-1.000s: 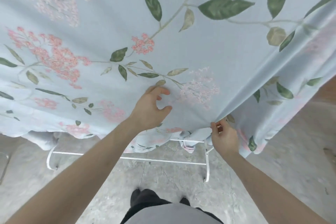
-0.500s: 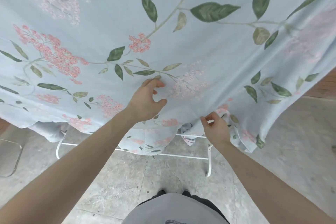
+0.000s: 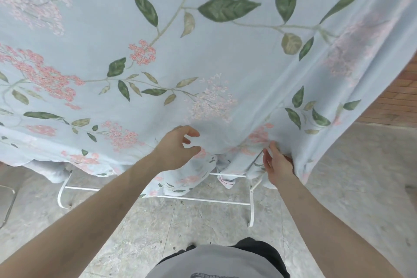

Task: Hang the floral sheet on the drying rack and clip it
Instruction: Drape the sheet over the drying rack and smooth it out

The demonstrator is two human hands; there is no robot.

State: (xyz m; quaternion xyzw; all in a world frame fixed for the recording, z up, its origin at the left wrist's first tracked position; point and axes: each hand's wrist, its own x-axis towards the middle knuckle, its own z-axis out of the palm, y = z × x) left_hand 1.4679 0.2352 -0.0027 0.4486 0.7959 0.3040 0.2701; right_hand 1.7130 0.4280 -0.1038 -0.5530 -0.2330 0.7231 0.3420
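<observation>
The light blue floral sheet [image 3: 203, 56] is draped over the white drying rack [image 3: 203, 199] and fills the upper view; its hem bunches over the rack's lower bars. My left hand [image 3: 178, 150] hovers at the sheet's lower middle with loosely curled fingers that hold nothing. My right hand [image 3: 277, 162] lies with straight fingers against a hanging fold near the sheet's right corner. The fabric covers its little-finger side. No clip is in view.
The rack's white feet [image 3: 251, 214] stand on a grey concrete floor [image 3: 361, 187] just ahead of my shoes. A metal chair frame [image 3: 9, 201] shows at the left edge. A red brick wall [image 3: 397, 101] rises at the right behind the sheet.
My left hand has let go of the sheet and moved slightly right. My right hand's pinch on the fold has loosened to straight fingers. The sheet's right side hangs lower and wider.
</observation>
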